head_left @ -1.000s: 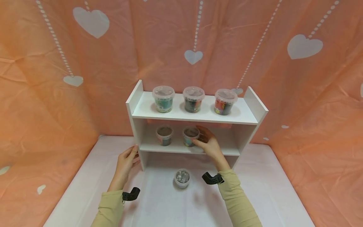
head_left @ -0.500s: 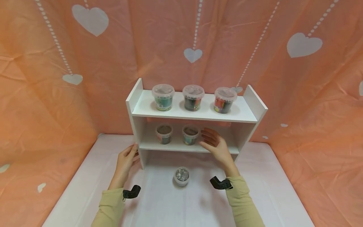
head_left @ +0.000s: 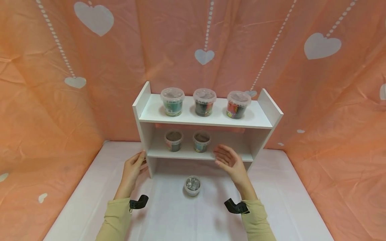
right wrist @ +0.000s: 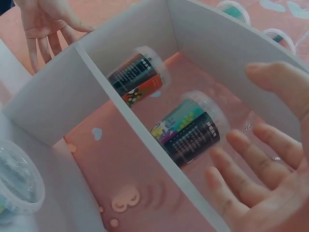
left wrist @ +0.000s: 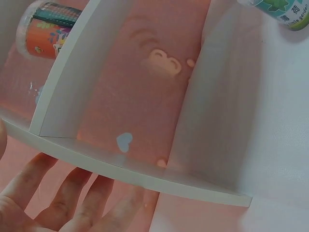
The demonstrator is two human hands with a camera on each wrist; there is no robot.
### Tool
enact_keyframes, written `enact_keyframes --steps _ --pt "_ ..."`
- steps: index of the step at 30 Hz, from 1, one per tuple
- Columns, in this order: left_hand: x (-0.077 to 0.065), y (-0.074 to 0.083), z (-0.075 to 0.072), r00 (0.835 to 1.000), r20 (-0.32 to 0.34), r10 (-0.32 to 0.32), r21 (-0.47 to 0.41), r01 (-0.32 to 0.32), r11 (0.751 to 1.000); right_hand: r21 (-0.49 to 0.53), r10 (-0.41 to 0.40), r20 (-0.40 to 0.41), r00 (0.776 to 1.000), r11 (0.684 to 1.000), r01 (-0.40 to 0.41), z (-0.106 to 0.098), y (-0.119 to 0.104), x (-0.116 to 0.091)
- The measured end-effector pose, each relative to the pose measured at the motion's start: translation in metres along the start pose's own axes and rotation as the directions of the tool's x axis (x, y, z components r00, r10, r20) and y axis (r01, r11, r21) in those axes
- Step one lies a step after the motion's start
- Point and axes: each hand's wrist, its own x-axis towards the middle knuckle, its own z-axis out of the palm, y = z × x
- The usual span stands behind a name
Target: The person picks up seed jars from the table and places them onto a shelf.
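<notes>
A white two-tier shelf unit (head_left: 208,125) stands on the table. My left hand (head_left: 132,169) rests against its left side panel (left wrist: 130,173), fingers extended along the outer face. My right hand (head_left: 230,164), fingers spread and holding nothing, hovers in front of the middle shelf, just right of a small lidded tub with a teal label (head_left: 201,142). In the right wrist view that tub (right wrist: 190,128) stands apart from my fingertips. Left of it on the same board is a tub with a dark and red label (head_left: 173,141).
On the top board stand three lidded tubs: green (head_left: 172,102), dark (head_left: 204,102) and red-black (head_left: 237,104). Another tub (head_left: 192,185) sits on the white tablecloth (head_left: 169,217) in front of the unit. Pink cloth (head_left: 169,40) with hearts hangs behind and on both sides.
My right hand has let go of the teal-labelled tub on the middle shelf and drawn back to the right and toward me. My left hand stays at the side panel.
</notes>
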Motion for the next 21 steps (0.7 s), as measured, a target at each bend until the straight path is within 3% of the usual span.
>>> enact_keyframes --steps 5,11,21 --pt "0.0 0.001 -0.001 1.0 -0.014 0.007 -0.012 -0.008 1.0 -0.005 -0.027 0.082 0.996 1.0 0.028 0.001 0.001 -0.009" --pt "-0.001 0.004 -0.001 0.998 -0.024 0.06 -0.043 -0.061 0.997 0.003 -0.045 0.172 0.984 0.999 0.045 0.003 0.009 -0.02" --pt "0.0 0.009 -0.003 0.993 -0.009 0.121 -0.027 -0.122 0.992 0.027 0.005 0.281 0.96 1.0 -0.013 0.005 0.035 -0.038"
